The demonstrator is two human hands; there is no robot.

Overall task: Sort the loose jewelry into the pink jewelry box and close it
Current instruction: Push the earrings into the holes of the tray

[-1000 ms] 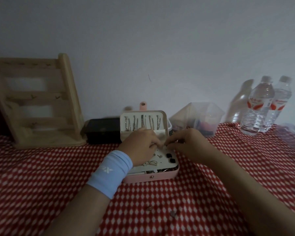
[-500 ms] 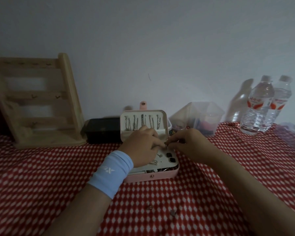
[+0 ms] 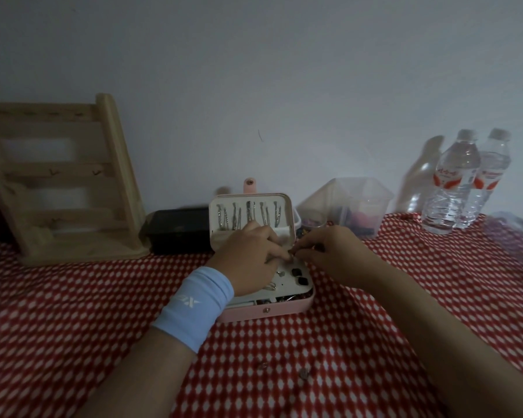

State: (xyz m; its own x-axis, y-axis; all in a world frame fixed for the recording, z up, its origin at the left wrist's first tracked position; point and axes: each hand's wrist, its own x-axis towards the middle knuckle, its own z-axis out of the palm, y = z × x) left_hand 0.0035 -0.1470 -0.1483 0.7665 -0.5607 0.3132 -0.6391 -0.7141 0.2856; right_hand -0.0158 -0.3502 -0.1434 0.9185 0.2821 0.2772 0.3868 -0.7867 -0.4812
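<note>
The pink jewelry box [image 3: 284, 310] stands open in the middle of the table, its lid [image 3: 287, 206] upright with several silver pieces hanging inside. My left hand [image 3: 248, 257], with a light blue wristband, rests over the box's white tray. My right hand [image 3: 329, 251] meets it from the right. The fingertips of both hands pinch a tiny dark piece of jewelry [image 3: 292, 252] above the tray's back edge. Two dark studs [image 3: 299, 276] sit in the tray. Two small loose pieces [image 3: 305, 374] lie on the cloth near me.
A wooden rack [image 3: 61, 182] leans at the back left, with a black box [image 3: 178, 233] next to it. A clear plastic container [image 3: 354, 203] and two water bottles [image 3: 462, 182] stand at the back right. A red and white tablecloth [image 3: 405, 297] covers the table.
Both hands stay over the box. The fingertips have drawn closer together around the tiny piece. Nothing else has moved.
</note>
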